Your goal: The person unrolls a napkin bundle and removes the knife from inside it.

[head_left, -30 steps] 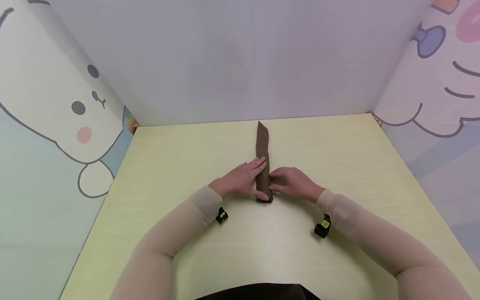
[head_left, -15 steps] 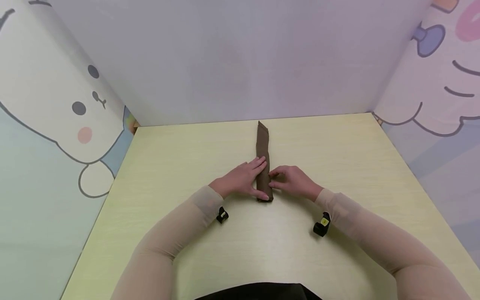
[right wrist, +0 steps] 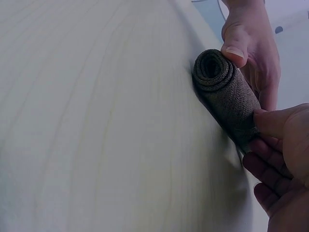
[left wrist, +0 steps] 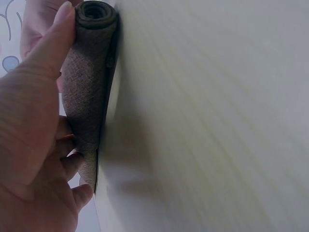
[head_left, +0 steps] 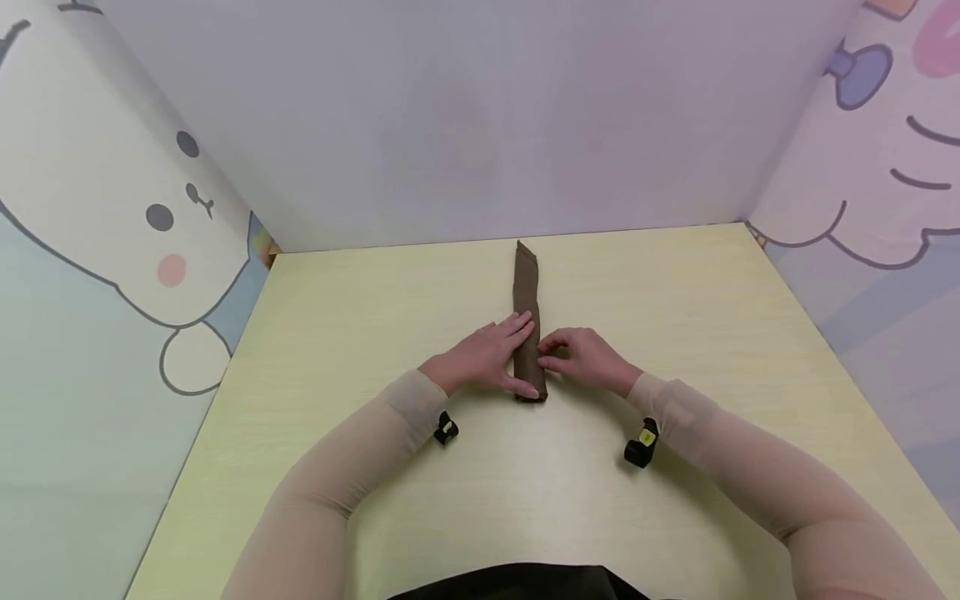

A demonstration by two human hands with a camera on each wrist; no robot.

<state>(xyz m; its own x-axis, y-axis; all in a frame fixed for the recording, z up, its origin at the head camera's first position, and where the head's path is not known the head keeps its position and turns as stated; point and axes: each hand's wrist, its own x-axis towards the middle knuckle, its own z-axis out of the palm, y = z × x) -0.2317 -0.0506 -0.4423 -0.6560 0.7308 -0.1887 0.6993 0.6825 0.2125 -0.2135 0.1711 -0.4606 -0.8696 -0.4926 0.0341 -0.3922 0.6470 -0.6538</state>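
A brown woven cloth rolled into a long tube [head_left: 527,283] lies on the table, pointing away from me. Its coiled near end shows in both wrist views, as on the roll [right wrist: 234,96] in the right wrist view. My left hand [head_left: 486,357] rests on the roll from the left, fingers laid straight across it and thumb near the close end. At the right side, my right hand [head_left: 588,358] pinches the roll's edge between thumb and fingertips. In the left wrist view the roll [left wrist: 89,77] partly hides the right hand behind it.
The pale wooden table [head_left: 360,325] meets a plain light wall [head_left: 480,125] at the back. Cartoon-printed panels [head_left: 112,167] stand at both sides. A black wrist device [head_left: 640,444] hangs below the right wrist, with another [head_left: 446,428] below the left.
My right hand has slid slightly forward along the roll's right side, its thumb drawing nearer to the fingers. The left hand and the roll stay almost where they were.
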